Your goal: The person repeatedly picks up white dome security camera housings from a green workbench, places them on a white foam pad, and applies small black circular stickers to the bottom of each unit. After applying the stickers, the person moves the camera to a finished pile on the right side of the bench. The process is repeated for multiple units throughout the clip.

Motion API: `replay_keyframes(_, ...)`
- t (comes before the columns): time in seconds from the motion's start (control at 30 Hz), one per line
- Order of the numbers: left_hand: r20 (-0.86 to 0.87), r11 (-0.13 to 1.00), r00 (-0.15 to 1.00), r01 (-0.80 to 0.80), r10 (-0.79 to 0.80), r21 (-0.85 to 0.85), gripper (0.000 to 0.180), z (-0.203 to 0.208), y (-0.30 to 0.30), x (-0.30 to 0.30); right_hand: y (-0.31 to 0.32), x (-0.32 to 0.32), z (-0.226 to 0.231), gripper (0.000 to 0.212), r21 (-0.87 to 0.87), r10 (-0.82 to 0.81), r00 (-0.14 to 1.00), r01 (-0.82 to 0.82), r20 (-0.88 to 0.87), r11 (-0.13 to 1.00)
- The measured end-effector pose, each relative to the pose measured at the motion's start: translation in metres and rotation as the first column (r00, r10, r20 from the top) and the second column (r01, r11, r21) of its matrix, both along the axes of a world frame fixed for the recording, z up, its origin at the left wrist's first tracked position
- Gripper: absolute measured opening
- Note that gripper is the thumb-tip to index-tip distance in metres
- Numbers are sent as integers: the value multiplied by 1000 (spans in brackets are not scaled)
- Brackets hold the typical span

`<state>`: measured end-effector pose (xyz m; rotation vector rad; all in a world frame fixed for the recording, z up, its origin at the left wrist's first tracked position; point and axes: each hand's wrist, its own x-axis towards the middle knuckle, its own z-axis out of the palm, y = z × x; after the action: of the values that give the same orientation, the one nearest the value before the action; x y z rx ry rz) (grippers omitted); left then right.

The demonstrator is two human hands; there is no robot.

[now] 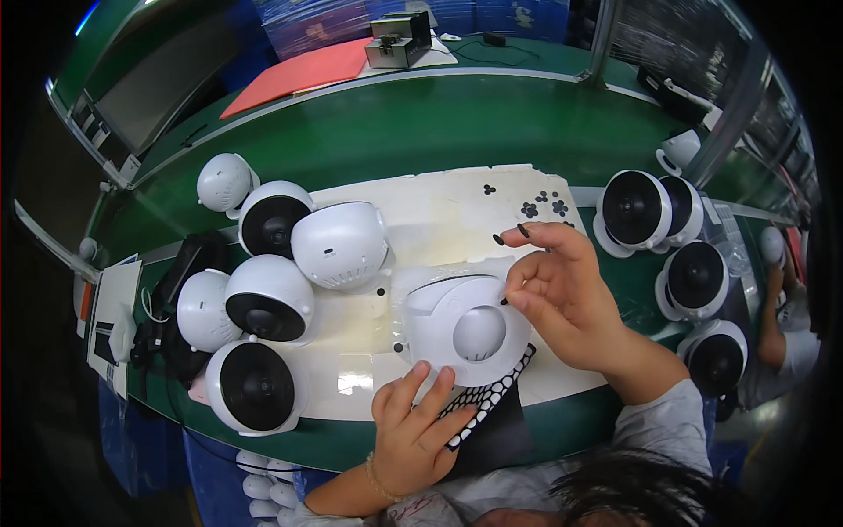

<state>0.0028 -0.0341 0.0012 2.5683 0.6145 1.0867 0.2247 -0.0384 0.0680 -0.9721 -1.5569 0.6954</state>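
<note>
Now both hands steady a white camera housing, ball-socket facing up.

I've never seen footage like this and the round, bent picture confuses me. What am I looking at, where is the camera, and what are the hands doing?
There is no machine here, just a person working with bare hands. The one picture comes from a wide fisheye camera worn on the person's head and looking down, which is why straight edges curve.

The green table carries a white sheet as a work mat. Round white camera housings with dark fronts are grouped at the left and at the right. Small black pads lie on the sheet's far edge.

The left hand steadies a white housing from the near side. The right hand pinches something small and dark at the housing's upper edge; what it is cannot be told. A black and white strip lies beneath.
</note>
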Motion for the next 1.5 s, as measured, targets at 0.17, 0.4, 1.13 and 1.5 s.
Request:
replay_keyframes(0.17, -7, 1000, 1000, 9, -9, -22, 29, -4, -2, 1, -2, 2, -4, 51, -41, -24, 1000, 24, -4, 999)
replay_keyframes(0.4, 52, 998, 999, -1, 4, -63, 31, -7, -3, 3, -6, 4, -7, 54, 156, -198, 905, 149, 376, 976)
replay_keyframes(1.13, 45, 1000, 999, -11, 12, -29, 36, -9, 0, 3, 17, -23, -12, 51, 152, -134, 940, 90, 313, 984)
replay_keyframes(1.5, -28, 999, 999, -18, 19, 49, 26, -6, 4, 4, -18, -18, 0, 22, 335, -343, 636, 139, 691, 932)
